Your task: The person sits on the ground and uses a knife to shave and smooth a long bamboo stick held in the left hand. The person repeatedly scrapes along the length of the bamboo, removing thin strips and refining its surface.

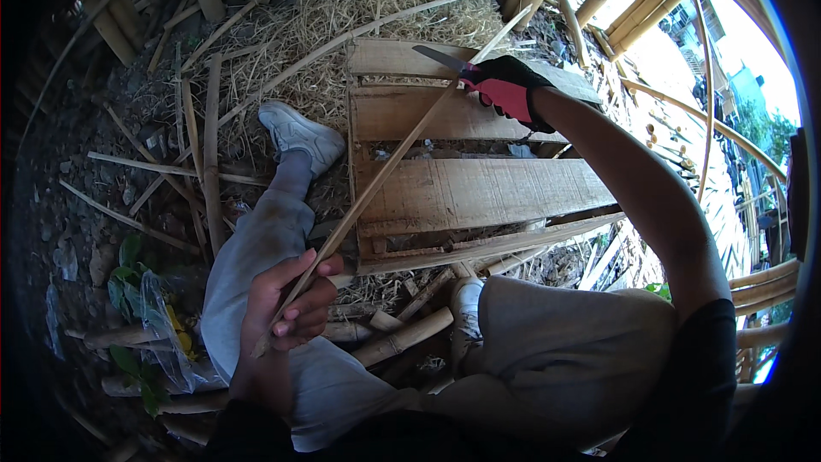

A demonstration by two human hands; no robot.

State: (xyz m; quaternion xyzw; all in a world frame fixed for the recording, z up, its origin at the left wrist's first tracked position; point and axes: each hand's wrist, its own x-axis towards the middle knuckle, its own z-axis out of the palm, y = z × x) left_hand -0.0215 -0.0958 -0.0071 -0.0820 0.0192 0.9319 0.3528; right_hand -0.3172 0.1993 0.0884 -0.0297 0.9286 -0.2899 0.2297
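Shaving bamboo strip (pixel 385 173) with, seemingly, knife (pixel 440 58).

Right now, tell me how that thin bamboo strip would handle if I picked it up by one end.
The bamboo strip is long and very thin, so it would likely flex and whip. It looks light: the left hand holds its end with bare fingers alone. Its split edges may be splintery; the right hand wears a glove.
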